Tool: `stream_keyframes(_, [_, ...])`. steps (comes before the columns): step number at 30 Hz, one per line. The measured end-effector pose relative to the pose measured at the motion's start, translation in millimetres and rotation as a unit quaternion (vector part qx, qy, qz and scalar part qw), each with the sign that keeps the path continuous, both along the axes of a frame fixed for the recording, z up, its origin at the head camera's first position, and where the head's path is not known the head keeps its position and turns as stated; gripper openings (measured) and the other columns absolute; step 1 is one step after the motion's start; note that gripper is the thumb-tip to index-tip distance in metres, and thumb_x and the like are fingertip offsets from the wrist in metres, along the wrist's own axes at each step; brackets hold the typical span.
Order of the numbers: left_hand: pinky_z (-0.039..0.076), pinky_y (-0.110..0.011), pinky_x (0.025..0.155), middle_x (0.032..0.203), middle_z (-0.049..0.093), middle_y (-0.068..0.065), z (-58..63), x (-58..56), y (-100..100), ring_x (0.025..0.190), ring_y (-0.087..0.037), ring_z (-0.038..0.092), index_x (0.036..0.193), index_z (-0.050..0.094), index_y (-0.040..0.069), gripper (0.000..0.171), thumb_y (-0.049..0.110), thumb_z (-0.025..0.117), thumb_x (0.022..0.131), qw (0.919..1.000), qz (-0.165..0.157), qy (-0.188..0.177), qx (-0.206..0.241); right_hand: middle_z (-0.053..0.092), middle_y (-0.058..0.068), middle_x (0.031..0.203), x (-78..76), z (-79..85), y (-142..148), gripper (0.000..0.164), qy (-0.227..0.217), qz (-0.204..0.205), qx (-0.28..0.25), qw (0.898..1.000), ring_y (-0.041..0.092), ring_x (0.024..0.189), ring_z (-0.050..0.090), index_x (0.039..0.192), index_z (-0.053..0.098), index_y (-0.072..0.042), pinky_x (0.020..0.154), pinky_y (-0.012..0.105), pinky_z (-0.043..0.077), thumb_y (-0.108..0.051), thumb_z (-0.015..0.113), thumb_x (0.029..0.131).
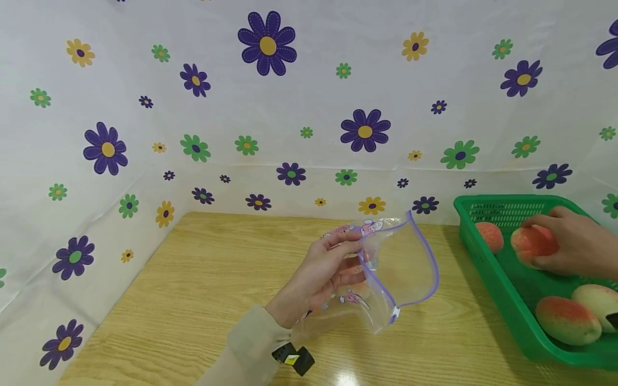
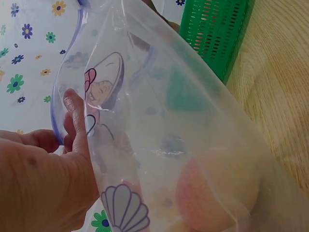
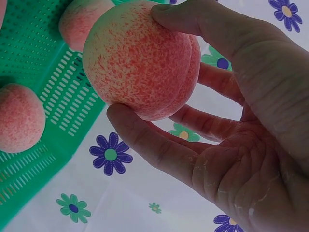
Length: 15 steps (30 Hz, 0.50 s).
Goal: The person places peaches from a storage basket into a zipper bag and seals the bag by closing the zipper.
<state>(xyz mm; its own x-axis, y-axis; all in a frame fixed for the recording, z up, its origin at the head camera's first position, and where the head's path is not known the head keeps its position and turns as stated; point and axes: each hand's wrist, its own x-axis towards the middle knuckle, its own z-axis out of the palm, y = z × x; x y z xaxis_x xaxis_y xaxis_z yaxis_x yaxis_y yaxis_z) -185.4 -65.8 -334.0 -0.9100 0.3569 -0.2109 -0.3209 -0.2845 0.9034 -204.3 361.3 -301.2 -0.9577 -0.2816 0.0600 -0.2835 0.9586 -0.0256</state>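
My left hand (image 1: 333, 268) pinches the near edge of a clear zip bag (image 1: 379, 317) with purple trim and printed cartoon figures. The bag's mouth gapes toward the right, its white slider at the lower corner. Through the plastic, the left wrist view shows a peach (image 2: 212, 193) low inside the bag. Over at the right, my right hand (image 1: 576, 244) grips another peach (image 1: 535, 244) above the green basket (image 1: 502, 284). In the right wrist view, thumb and fingertips curve round this red-speckled peach (image 3: 140, 63).
Inside the basket lie another peach (image 1: 490, 237) at the left wall and two oblong, mango-like fruits, one red and green (image 1: 568, 320), one paler (image 1: 597, 305). A flower-printed sheet (image 1: 309, 96) stands behind and left of the wooden table (image 1: 207, 268).
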Motion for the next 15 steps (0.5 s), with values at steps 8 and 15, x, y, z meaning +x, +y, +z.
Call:
stream_keyframes(8, [0.065, -0.028, 0.073, 0.11, 0.064, -0.005, 0.2, -0.2, 0, 0.089, -0.014, 0.07, 0.127, 0.062, 0.011, 0.023, 0.013, 0.059, 0.104, 0.9999, 0.004, -0.01, 0.005, 0.059, 0.032, 0.105, 1.4, 5.4, -9, 0.062, 0.017, 0.013, 0.003, 1.0, 0.03, 0.08, 0.057, 0.119, 0.065, 0.004, 0.058, 0.037, 0.053, -0.027, 0.091, 0.071])
stream_keyframes(15, [0.066, -0.031, 0.075, 0.108, 0.065, -0.005, -1.0, 0.0, 0, 0.089, -0.014, 0.07, 0.128, 0.062, 0.01, 0.024, 0.013, 0.058, 0.104, 0.9999, 0.007, -0.007, -0.003, 0.057, 0.037, 0.114, 0.7, 7.3, -16, 0.061, 0.013, 0.017, -0.002, 1.0, 0.039, 0.089, 0.06, 0.122, 0.064, 0.004, 0.064, 0.046, 0.057, -0.026, 0.089, 0.076])
